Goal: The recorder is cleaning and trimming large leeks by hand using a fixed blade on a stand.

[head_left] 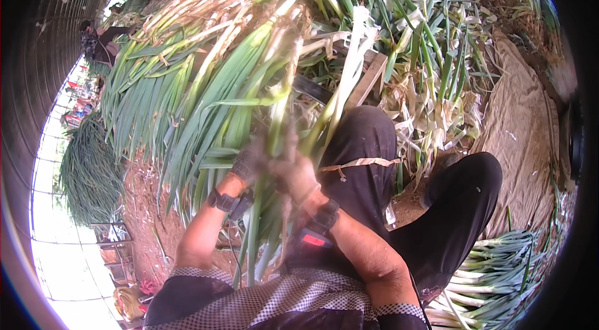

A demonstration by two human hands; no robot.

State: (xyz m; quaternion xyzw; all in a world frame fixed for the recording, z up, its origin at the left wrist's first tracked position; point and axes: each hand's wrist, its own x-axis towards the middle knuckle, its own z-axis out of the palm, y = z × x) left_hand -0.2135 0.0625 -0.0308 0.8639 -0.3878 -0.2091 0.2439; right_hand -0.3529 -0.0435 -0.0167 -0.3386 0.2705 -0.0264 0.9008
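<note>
My left hand (249, 162), in a dark grey glove, is closed around the green leafy part of a long green onion (282, 89). Its root end points away from me and is smeared by motion. Pressed close beside it, my right hand (296, 179), in a pale glove, grips the same stalk; its fingertips are blurred. A cleaner white-stemmed green onion (353, 58) slants up from just beyond my right hand, past my knee; whether that hand also touches it, I cannot tell. Long green leaves hang down between my forearms.
A large heap of unpeeled green onions (187, 61) lies to the left. Leaves and peeled skins (430, 74) pile up ahead, around a wooden frame (368, 80). White-stemmed onions (493, 280) lie at lower right, near a brown cloth (518, 136). Another person (93, 43) is at far left.
</note>
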